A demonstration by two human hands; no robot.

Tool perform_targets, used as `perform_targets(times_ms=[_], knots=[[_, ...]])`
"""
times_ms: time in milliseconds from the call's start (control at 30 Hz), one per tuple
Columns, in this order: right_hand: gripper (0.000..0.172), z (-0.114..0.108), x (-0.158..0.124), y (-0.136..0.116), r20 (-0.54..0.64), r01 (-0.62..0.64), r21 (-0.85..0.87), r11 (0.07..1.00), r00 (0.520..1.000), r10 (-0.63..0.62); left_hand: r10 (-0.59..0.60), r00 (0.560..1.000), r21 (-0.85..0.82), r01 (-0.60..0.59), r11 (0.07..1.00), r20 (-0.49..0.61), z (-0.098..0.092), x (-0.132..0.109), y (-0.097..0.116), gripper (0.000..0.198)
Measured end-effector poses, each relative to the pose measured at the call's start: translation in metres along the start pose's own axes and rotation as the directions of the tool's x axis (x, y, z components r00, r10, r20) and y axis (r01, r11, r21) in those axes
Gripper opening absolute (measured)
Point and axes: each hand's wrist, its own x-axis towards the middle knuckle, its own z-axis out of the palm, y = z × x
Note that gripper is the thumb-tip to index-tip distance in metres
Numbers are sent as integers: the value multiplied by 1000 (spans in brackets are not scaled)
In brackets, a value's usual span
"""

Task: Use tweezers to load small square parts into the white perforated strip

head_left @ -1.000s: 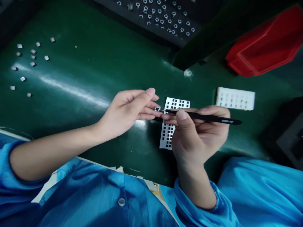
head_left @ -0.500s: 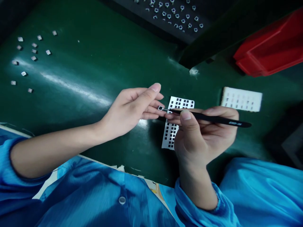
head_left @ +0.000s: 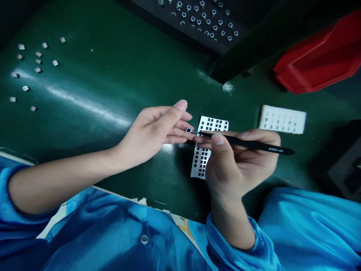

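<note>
My right hand is closed around black tweezers, which point left. At their tip is a small square piece with a white rim and a dark centre. It lies in front of the fingertips of my left hand; I cannot tell whether it touches them. My left hand is open, with the fingers stretched out and the thumb raised. Beneath the tweezers and partly hidden by my right hand lies a white sheet with rows of small black squares.
Several small square parts are scattered at the left on the green table. More square frames sit on a dark surface at the top. A white block with slots and a red bin are at the right.
The whole view has shifted slightly, so most things appear a little further left. Both hands, the tweezers and the square piece keep nearly the same pose to one another.
</note>
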Motion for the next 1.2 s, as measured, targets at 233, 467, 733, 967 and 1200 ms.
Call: perform_targets(times_ms=[233,467,733,967,1200], knots=[[32,1,0,1,-8,15,-12,1000,1000,-15,20,1000,-24,-20,1000,14,-2,-1,-2,58],[32,2,0,0,-26,1,-47,999,1000,-2,11,1000,-4,-11,1000,6,-1,-1,-2,56],[33,3,-1,-3,-43,-13,-97,995,999,9,-1,1000,3,1,1000,16,-3,-1,-1,29],[35,3,-3,-2,-48,-20,-108,994,999,15,56,998,95,-56,994,0,-5,-2,0,15],[35,3,-4,-6,-75,-22,-81,996,997,16,122,989,248,-139,959,84,-8,0,-3,11]])
